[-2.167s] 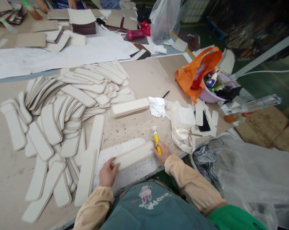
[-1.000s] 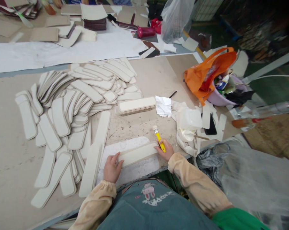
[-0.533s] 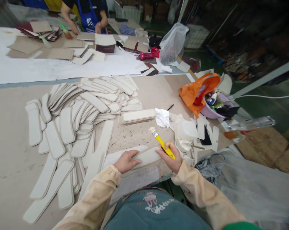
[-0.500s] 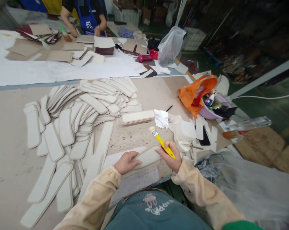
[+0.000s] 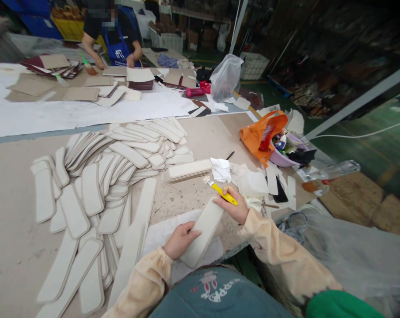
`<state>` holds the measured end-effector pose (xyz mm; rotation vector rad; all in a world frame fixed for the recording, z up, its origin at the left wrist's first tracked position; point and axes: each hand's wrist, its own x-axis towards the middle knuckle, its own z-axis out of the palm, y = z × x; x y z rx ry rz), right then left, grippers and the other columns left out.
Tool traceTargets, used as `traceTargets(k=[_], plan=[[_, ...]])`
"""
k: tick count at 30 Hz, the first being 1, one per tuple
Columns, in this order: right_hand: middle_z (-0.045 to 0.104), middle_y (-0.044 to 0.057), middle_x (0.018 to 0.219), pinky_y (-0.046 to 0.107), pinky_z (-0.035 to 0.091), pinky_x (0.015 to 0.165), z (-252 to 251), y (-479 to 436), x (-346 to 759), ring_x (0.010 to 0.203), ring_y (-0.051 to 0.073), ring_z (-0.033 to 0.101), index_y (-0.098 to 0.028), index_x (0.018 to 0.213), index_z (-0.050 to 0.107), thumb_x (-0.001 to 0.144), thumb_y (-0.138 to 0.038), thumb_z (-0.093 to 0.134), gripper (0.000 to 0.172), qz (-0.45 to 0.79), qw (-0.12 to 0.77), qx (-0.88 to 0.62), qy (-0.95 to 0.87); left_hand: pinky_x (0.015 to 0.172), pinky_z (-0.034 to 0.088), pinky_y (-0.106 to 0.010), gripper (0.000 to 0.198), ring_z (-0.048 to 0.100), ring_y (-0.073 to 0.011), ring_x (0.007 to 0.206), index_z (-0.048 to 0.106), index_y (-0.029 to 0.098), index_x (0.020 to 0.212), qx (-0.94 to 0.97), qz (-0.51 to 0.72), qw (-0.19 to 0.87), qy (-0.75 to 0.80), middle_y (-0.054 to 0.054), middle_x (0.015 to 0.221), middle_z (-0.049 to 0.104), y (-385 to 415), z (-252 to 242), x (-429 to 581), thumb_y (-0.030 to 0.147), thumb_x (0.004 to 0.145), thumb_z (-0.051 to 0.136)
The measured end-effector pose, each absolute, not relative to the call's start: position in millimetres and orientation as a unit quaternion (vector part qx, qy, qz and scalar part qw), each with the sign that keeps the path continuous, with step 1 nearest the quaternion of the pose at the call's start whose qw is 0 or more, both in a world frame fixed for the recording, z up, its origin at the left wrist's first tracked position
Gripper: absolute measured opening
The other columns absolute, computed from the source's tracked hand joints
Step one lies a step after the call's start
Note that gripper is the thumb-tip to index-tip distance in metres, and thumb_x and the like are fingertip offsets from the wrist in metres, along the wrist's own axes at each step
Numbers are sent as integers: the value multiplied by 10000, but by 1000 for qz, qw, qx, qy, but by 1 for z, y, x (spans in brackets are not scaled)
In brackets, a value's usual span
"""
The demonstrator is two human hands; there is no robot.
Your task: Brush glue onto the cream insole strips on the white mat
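A long off-white strip with rounded corners (image 5: 203, 234) is tilted up in front of my apron. My left hand (image 5: 180, 240) grips its left edge, thumb on the face. At the upper end of the strip is my right hand (image 5: 235, 205), which also holds a yellow-handled paintbrush (image 5: 223, 193), bristles pointing up and left. The right fingers touch the strip's top edge. A white sheet (image 5: 168, 227) lies on the table beneath. Just beyond the brush rests a short stack of similar strips (image 5: 189, 169), beside a crumpled white tissue (image 5: 220, 169).
A large heap of off-white strips (image 5: 75, 207) spreads over the left of the table. To the right are a clear plastic tub (image 5: 253, 183), an orange bag (image 5: 264, 134) and a lilac basin (image 5: 282, 160). Across the far table, a person in a blue apron (image 5: 118, 51) handles flat pieces.
The strip has turned from nearly level to a steeper slant, its near end dropping toward my apron. The brush stays in my right hand. My head view has shifted up slightly.
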<state>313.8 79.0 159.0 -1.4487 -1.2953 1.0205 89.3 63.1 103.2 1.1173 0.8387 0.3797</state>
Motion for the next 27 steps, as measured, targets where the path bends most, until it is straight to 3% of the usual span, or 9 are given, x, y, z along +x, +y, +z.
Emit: traceTargets(k=[13,17,23,27], plan=[[489,-42,753,240,357,569,148,97,317,617,117,428,-232,804,336,685,-381,688,400,428,470,-572,-519,562,377,-226,373,499,-122,632,617,108,860,422,200,772,430,-24,741,614,65,100,101,426,669,659],[393,-60,652,230,299,516,142,97,321,555,109,352,-231,790,351,654,-410,701,416,383,445,-611,-531,557,390,-226,414,514,-120,612,622,99,895,385,212,793,422,-34,735,630,63,104,103,424,650,691],[371,-65,635,232,283,507,143,102,330,549,111,338,-235,782,361,630,-420,703,417,367,482,-621,-497,691,477,-304,490,619,-195,745,613,63,1010,221,161,906,325,-138,862,669,53,112,94,492,789,526],[407,-69,633,227,290,507,146,105,337,547,110,353,-234,786,366,616,-425,710,429,361,482,-637,-481,640,519,-336,482,647,-246,790,552,83,1129,208,102,929,288,-179,986,646,41,112,85,421,784,559]])
